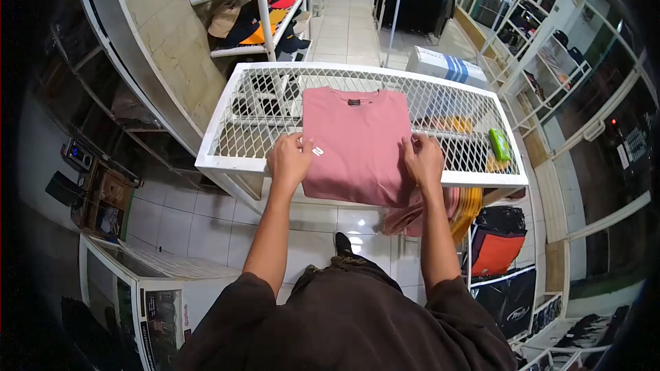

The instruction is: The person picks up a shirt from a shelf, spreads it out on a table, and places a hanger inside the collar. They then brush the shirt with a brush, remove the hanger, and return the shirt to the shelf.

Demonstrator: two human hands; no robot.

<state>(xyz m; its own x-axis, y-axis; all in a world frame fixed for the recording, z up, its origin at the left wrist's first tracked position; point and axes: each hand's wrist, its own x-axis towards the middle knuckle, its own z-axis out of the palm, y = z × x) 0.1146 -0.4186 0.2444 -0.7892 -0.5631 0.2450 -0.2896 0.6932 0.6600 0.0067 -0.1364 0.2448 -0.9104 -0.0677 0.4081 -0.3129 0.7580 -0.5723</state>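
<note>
A folded pink T-shirt (357, 141) lies on the white wire-mesh table (223, 163), its neckline and dark label toward the far side. A small white print shows on its left part, and its lower edge hangs over the table's near rim. My left hand (289, 159) grips the shirt's left side, thumb on top of the cloth. Opposite it, my right hand (423, 159) holds the right side in the same way, with its other fingertips partly hidden. Beneath the near rim, more pink cloth (404, 221) hangs below the shirt.
On the mesh at the right lies a green packet (500, 144). Yellow cloth (467, 209) hangs under the table's right part. A shelf of caps (265, 20) stands at the back left, and a white box with blue stripes (447, 67) sits behind the table. Clothes racks (416, 0) stand farther back.
</note>
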